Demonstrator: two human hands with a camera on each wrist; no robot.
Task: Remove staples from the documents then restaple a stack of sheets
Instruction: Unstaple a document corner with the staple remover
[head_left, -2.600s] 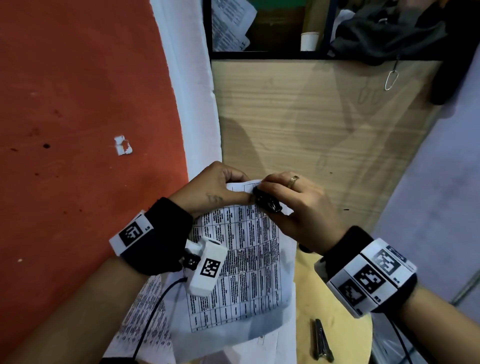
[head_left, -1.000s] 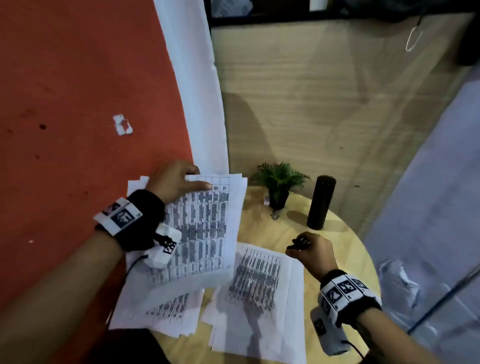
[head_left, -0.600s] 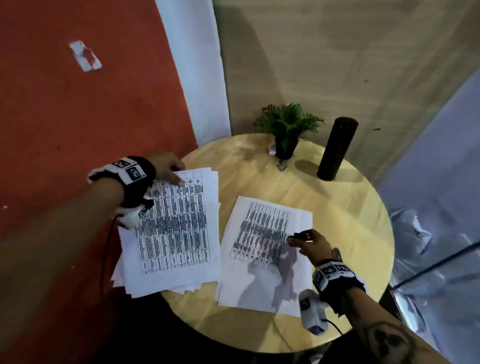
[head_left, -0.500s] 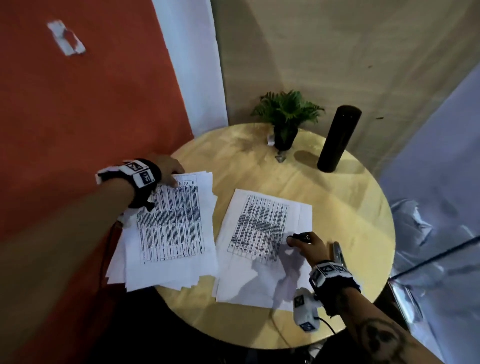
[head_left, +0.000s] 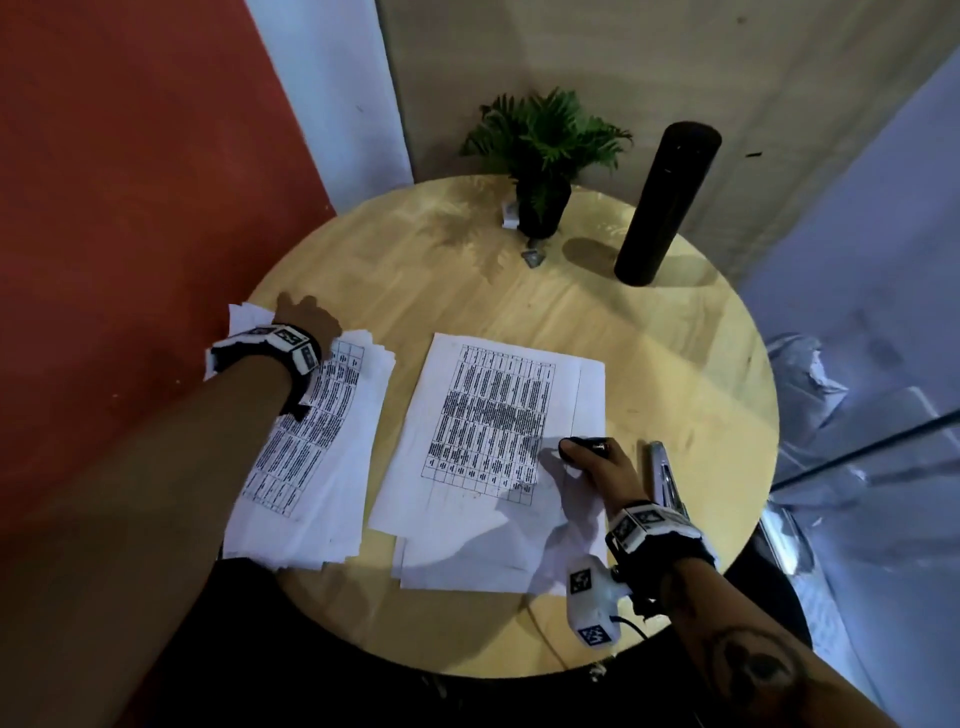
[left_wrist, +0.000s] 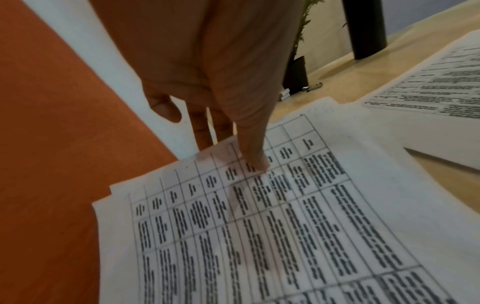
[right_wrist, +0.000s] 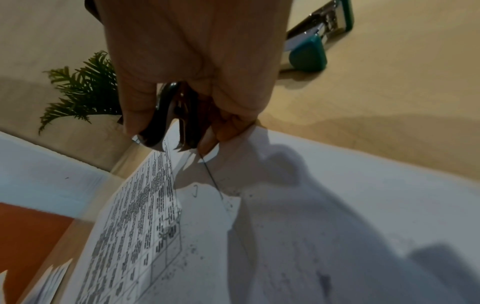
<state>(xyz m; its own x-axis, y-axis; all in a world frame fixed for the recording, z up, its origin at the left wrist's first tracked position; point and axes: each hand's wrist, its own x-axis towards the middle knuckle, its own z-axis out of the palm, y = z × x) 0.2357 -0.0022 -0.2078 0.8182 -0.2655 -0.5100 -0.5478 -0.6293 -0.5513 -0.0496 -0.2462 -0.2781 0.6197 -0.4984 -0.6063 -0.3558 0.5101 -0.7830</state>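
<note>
Two piles of printed sheets lie on the round table: a left stack (head_left: 317, 457) and a right stack (head_left: 493, 431). My left hand (head_left: 298, 312) is at the far corner of the left stack. Its thumb (left_wrist: 253, 160) presses the top document (left_wrist: 285, 226), and the fingers (left_wrist: 202, 131) drop behind the far edge. My right hand (head_left: 589, 457) grips a black staple remover (right_wrist: 176, 127), its claws pointing down at the right edge of the right stack (right_wrist: 337, 205). A loose staple (right_wrist: 196, 190) lies on that sheet. The stapler (head_left: 665, 473), chrome and teal (right_wrist: 309, 51), lies just right of my right hand.
A small potted plant (head_left: 543, 150) and a tall black cylinder (head_left: 665, 202) stand at the far side of the wooden table (head_left: 675, 364). Small bits (head_left: 532, 257) lie by the pot. The left stack overhangs the table's left edge near the red wall (head_left: 130, 208).
My left hand has lowered the document from mid-air onto the left stack. My right hand has come down with the staple remover to the right stack's edge, beside the stapler.
</note>
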